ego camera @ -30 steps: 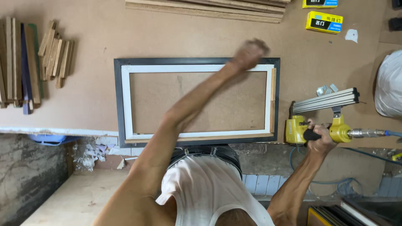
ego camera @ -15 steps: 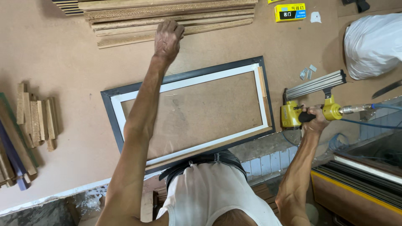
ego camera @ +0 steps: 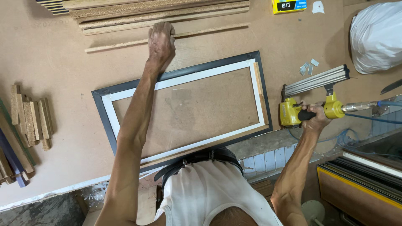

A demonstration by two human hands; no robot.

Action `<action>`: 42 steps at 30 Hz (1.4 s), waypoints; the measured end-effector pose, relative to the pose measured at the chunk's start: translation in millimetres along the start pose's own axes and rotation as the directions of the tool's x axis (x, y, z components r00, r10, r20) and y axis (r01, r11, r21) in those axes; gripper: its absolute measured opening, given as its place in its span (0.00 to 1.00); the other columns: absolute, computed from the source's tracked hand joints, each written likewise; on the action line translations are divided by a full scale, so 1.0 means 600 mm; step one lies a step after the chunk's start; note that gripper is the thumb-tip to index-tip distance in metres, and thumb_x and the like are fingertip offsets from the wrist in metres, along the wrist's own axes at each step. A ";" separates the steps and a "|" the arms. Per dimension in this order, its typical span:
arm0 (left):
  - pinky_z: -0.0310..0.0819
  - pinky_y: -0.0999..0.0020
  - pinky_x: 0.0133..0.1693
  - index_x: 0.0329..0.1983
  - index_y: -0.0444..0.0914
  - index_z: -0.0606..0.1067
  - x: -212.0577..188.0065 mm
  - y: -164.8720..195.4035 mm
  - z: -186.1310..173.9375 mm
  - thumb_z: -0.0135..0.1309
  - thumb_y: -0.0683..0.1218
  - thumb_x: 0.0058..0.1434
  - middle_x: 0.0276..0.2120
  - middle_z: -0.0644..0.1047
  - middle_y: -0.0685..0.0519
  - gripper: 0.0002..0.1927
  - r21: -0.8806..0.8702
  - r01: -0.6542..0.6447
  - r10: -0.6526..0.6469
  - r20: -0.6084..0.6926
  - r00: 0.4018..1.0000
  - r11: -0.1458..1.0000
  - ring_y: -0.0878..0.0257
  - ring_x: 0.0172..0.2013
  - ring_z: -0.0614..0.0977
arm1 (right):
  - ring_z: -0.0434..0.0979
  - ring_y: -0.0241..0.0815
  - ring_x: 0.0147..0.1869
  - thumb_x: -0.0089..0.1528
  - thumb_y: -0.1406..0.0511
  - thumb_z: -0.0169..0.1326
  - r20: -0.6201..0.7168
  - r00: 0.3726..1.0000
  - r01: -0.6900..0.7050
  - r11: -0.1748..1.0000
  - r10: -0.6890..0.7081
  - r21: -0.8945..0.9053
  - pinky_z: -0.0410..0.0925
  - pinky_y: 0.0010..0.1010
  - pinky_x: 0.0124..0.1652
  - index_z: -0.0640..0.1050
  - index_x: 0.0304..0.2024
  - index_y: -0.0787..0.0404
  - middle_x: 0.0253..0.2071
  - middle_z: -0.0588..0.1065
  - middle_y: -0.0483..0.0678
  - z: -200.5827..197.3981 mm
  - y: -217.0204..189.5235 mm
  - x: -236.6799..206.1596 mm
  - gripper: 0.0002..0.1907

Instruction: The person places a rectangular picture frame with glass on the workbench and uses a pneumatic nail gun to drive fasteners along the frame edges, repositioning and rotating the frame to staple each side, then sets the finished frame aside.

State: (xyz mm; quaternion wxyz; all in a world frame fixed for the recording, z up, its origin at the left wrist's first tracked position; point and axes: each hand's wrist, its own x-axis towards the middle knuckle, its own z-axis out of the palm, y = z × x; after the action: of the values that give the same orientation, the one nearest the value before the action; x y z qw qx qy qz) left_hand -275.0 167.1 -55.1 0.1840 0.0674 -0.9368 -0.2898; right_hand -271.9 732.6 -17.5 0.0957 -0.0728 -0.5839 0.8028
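1. Your right hand (ego camera: 315, 119) is wrapped tight around the black grip of the yellow pneumatic nail gun with the long silver magazine (ego camera: 312, 98). Keep that hold firm and your finger away from the trigger while the nose rests on the board.
2. Your left hand (ego camera: 161, 41) is stretched far out, its fingers curled over a thin pale wooden strip (ego camera: 167, 37) lying beyond the frame. Whether they have closed on it or only press on it, I cannot tell.
3. To do this reach well, I judge you should pull the strip straight along its length, so it does not knock the stacked wooden mouldings (ego camera: 159, 12) just behind it.
4. The nail gun sits on the brown fibreboard worktop (ego camera: 54, 71), just beside the right end of the black rectangular picture frame with the white inner liner (ego camera: 184, 111). Its magazine rises up and to the right; the blue air hose (ego camera: 389, 104) trails off right.
5. The frame lies flat near the bench's front edge. Its long axis runs left to right, with the right end tilted away from you.
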 end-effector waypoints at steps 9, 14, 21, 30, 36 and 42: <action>0.67 0.54 0.44 0.43 0.38 0.81 -0.059 0.005 -0.005 0.59 0.37 0.63 0.38 0.75 0.48 0.06 0.065 -0.161 0.167 -0.101 0.981 0.985 0.52 0.42 0.75 | 0.70 0.48 0.26 0.52 0.78 0.53 0.015 1.000 0.019 0.999 -0.019 0.026 0.77 0.48 0.40 0.72 0.42 0.69 0.25 0.67 0.50 0.005 0.003 -0.001 0.15; 0.67 0.54 0.45 0.48 0.37 0.81 -0.120 0.029 -0.013 0.61 0.38 0.61 0.39 0.74 0.48 0.12 -0.027 -0.185 0.180 -0.129 0.975 0.982 0.52 0.42 0.75 | 0.72 0.50 0.25 0.51 0.77 0.54 0.012 1.000 0.011 1.000 -0.011 -0.004 0.77 0.50 0.41 0.70 0.39 0.68 0.25 0.67 0.50 0.002 0.002 0.002 0.13; 0.68 0.55 0.45 0.50 0.38 0.82 -0.229 0.033 0.008 0.62 0.39 0.60 0.38 0.74 0.49 0.13 -0.028 -0.172 0.172 -0.013 0.985 0.985 0.53 0.41 0.75 | 0.71 0.50 0.25 0.51 0.75 0.55 0.015 1.000 0.019 1.000 -0.018 -0.019 0.78 0.52 0.42 0.71 0.37 0.68 0.24 0.67 0.50 -0.004 0.006 0.002 0.12; 0.67 0.57 0.43 0.50 0.38 0.83 -0.218 0.045 0.049 0.59 0.38 0.66 0.35 0.72 0.50 0.10 -0.011 -0.133 0.133 -0.026 0.991 0.991 0.56 0.39 0.72 | 0.71 0.47 0.26 0.52 0.76 0.55 -0.014 1.000 0.023 0.999 -0.023 -0.039 0.77 0.49 0.39 0.71 0.35 0.68 0.24 0.67 0.50 -0.003 0.009 0.004 0.10; 0.66 0.57 0.43 0.50 0.37 0.83 -0.217 0.043 0.041 0.60 0.38 0.63 0.35 0.72 0.49 0.12 -0.034 -0.148 0.149 0.018 0.989 0.988 0.55 0.39 0.73 | 0.70 0.46 0.25 0.52 0.76 0.54 -0.008 1.000 0.024 0.999 -0.025 -0.028 0.78 0.49 0.39 0.71 0.36 0.68 0.24 0.66 0.49 0.003 0.006 0.001 0.10; 0.66 0.56 0.43 0.49 0.38 0.83 -0.215 0.041 0.026 0.62 0.39 0.64 0.36 0.73 0.49 0.11 -0.010 -0.130 0.130 0.059 0.990 0.991 0.55 0.40 0.73 | 0.71 0.49 0.24 0.51 0.75 0.54 -0.009 1.000 0.020 1.000 -0.020 -0.022 0.78 0.52 0.42 0.72 0.32 0.68 0.22 0.67 0.50 0.002 0.002 -0.003 0.07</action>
State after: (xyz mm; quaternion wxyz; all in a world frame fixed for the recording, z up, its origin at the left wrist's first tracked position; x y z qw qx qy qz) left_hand -162.3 225.5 -92.9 0.1750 -0.0030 -0.9433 -0.2819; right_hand -270.7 730.4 -18.3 0.1056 -0.0714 -0.5929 0.7952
